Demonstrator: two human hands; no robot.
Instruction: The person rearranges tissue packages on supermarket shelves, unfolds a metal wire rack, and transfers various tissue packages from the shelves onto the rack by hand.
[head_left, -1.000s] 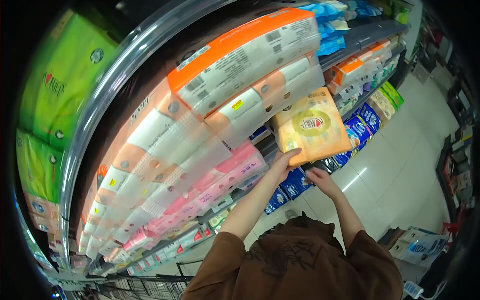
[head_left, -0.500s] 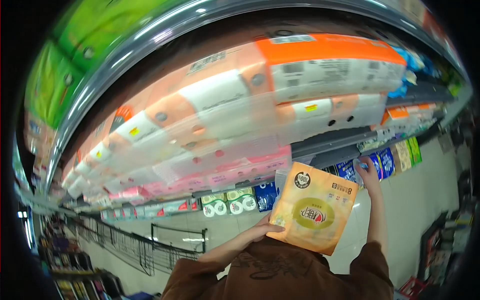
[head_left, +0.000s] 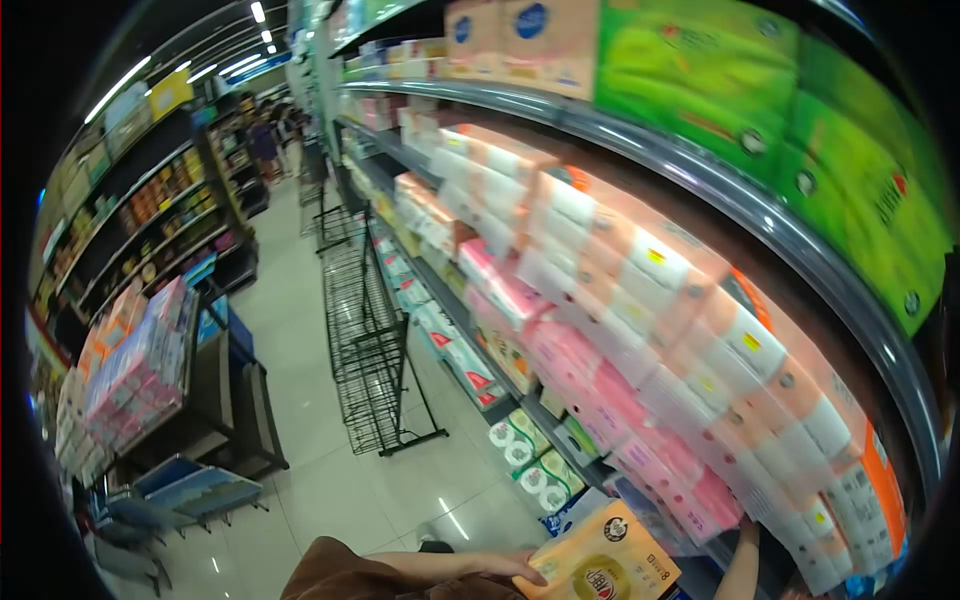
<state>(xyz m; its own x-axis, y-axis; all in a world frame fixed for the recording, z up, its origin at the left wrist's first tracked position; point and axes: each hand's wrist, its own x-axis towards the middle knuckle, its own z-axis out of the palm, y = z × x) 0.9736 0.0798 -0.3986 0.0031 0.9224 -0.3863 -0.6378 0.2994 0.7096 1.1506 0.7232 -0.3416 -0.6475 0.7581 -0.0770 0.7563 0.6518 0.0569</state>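
Observation:
An orange pack of tissues (head_left: 595, 560) with an oval yellow-green label is at the bottom of the view, its lower part cut off by the frame. My left hand (head_left: 520, 570) grips its left edge, thumb on the printed face. My right hand (head_left: 747, 532) reaches up by the shelf, close to the pink tissue packs (head_left: 640, 430); its fingers are mostly hidden there. Above and right of it are stacked peach-and-white tissue packs (head_left: 690, 310).
A black wire rack (head_left: 365, 350) stands on the tiled floor along the shelving. Green packs (head_left: 700, 80) fill the shelf above the grey shelf edge (head_left: 720, 180). Toilet roll packs (head_left: 530, 460) sit low down. Left are a display table (head_left: 200, 400) and stocked shelves (head_left: 150, 210); people (head_left: 275, 140) are far back.
My view has swung left along the aisle, bringing the rack and far shelves in. The orange pack stays in my left hand, now lower in view. My right hand is now by the pink packs.

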